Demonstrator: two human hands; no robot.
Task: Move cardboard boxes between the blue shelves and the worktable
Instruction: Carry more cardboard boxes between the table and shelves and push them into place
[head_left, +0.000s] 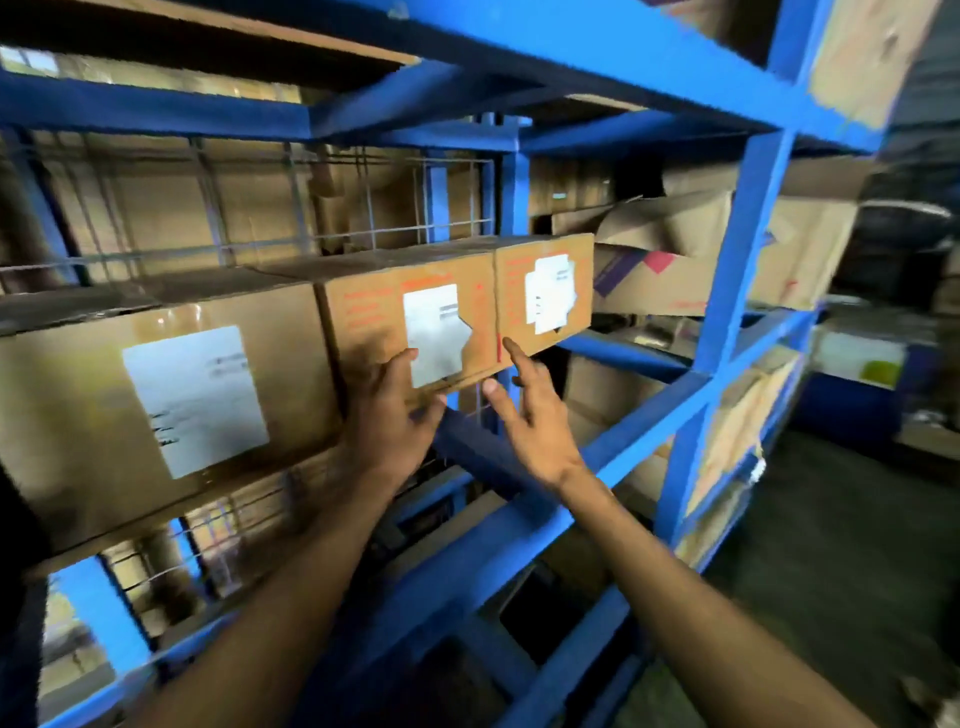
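While both arms reach up from six o'clock toward the middle of the view, the left hand (387, 415) lies flat against the lower front of the middle box (374, 322), fingers apart and thumb spread under its bottom edge, pressing rather than gripping. The right hand (530, 415) hovers just beside it at about four o'clock of that box, fingers loose and apart, forefinger pointing at the seam where the box meets the end box (545, 291); whether the fingertip touches the cardboard cannot be told. Neither hand is closed on anything.

Three boxes stand in a row on one level of the blue shelves (743, 249), running from nine o'clock to just past centre. The big box (78, 405) at nine o'clock carries a large white label (195, 400). Placed low on the middle box's face, the hands seem set to draw it forward off the shelf or square it into line; which one cannot be judged. No worktable is in view.

All the boxes are plain brown corrugated card, matte, square-edged, with red printing and torn white stickers on the two smaller ones. The rack is thick steel painted bright blue, its back closed by thin wire mesh (363, 208). At two o'clock, crumpled boxes (670, 228) sag with flaps open.
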